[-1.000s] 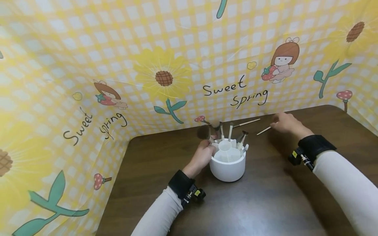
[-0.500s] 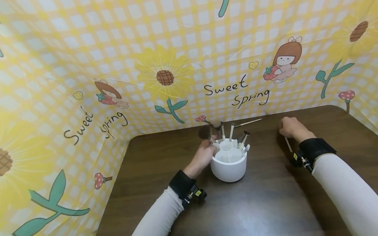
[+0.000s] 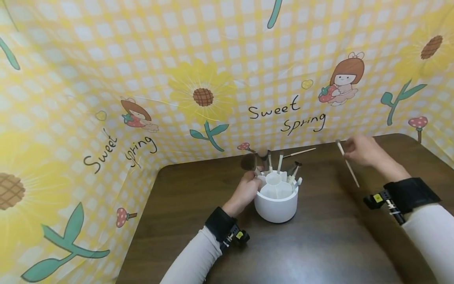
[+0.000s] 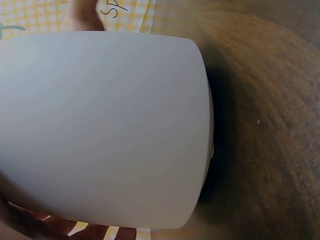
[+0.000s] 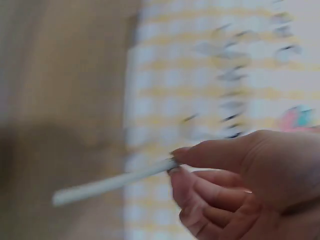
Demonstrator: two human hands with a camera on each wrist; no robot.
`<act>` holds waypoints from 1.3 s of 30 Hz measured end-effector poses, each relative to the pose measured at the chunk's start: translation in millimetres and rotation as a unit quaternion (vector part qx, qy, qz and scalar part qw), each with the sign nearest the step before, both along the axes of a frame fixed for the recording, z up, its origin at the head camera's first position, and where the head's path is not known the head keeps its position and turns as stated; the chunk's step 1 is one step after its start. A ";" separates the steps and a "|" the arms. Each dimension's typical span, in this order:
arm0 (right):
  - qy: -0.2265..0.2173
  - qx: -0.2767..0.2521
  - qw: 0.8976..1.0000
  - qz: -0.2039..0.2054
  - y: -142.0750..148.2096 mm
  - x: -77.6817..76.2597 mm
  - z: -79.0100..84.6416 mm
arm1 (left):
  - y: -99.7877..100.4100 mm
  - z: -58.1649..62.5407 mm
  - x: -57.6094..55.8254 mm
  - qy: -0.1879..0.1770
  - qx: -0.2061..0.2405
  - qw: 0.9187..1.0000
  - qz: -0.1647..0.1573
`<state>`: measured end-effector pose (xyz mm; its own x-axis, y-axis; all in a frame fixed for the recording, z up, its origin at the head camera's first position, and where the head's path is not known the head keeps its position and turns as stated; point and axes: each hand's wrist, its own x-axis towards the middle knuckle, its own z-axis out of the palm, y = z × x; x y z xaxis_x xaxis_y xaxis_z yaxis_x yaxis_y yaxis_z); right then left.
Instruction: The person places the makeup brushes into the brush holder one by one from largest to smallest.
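Note:
A round white makeup brush holder (image 3: pixel 276 211) stands upright on the table, with several makeup brushes in its outer slots. My left hand (image 3: pixel 242 193) grips its left side; in the left wrist view the white wall (image 4: pixel 110 130) fills most of the picture and fingers (image 4: pixel 65 227) show at the lower edge. Over the table's back right, my right hand (image 3: pixel 367 152) pinches a thin white-handled makeup brush (image 3: pixel 349 167) between thumb and fingertips. The right wrist view shows this brush (image 5: pixel 110 185) blurred, its other end hidden by the fingers.
Another thin brush (image 3: pixel 300 152) lies on the brown table (image 3: pixel 319 236) near the back edge, behind the holder. A yellow checked cloth (image 3: pixel 227 79) with printed flowers hangs behind and at both sides of the table.
My right hand has picked the thin brush up from the table and turned it, so it now slants across in front of the fingers. The left hand stays on the brush holder.

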<state>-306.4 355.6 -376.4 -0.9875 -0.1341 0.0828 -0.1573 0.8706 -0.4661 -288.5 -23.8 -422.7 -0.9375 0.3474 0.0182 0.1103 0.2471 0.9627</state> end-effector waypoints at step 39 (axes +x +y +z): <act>0.265 -0.224 0.929 0.130 -147.9 111.9 -24.1 | 1.5 -1.7 -0.9 0.001 0.004 1.000 0.000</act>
<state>-194.5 207.7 -400.5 -0.7313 -0.1984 0.6525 -0.6459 0.5087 -0.5692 -289.4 -22.3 -424.4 -0.9373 0.3477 0.0234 0.1127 0.2389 0.9645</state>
